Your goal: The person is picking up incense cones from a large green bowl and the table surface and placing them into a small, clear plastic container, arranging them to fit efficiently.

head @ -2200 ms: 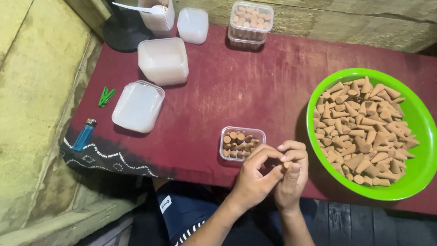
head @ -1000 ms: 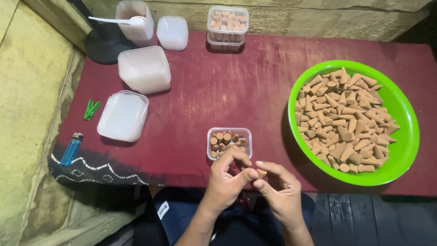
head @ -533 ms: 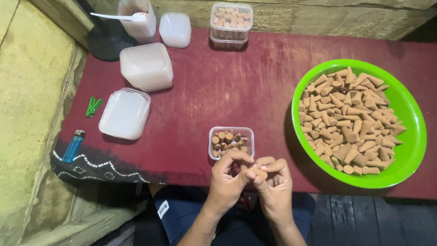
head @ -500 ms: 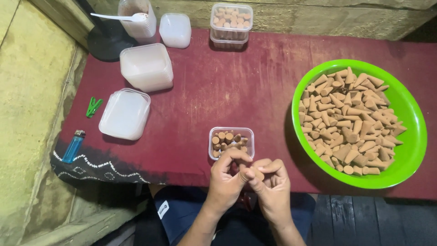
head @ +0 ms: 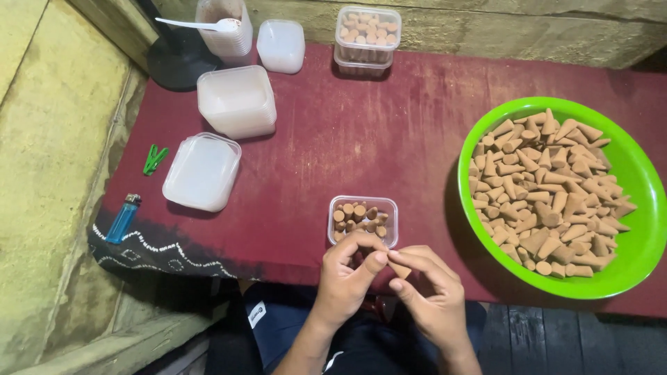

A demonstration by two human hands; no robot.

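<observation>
A: Obs., L to R. Far L on the table [head: 361, 146]: 1 blue lighter [head: 123, 218], 1 green clip [head: 153, 158]. Then 1 upturned white tub [head: 202, 171], 1 stack of white tubs [head: 237, 101], 1 tall cup w/ white spoon [head: 224, 26], 1 small white lid [head: 281, 45]. Back centre: 1 filled clear box [head: 367, 39].

B: And at your hands?

A: Your left hand [head: 345, 279] and right hand [head: 429, 292] meet at the near edge, just below the small clear box [head: 363, 221], approx. 10 cones in it, part full. Both grips narrow: fingertips pinch 1 tan cone [head: 399, 268] between them. More may sit in the right palm; can't tell.

B: How to do it well?

A: My view: keep pinch light, cones look crumbly. Turn base down, lower it upright beside those already standing, fill row by row.

B: Far R?

A: 1 green bowl [head: 643, 229], heaped w/ loose cones [head: 542, 184], too many to count.
</observation>
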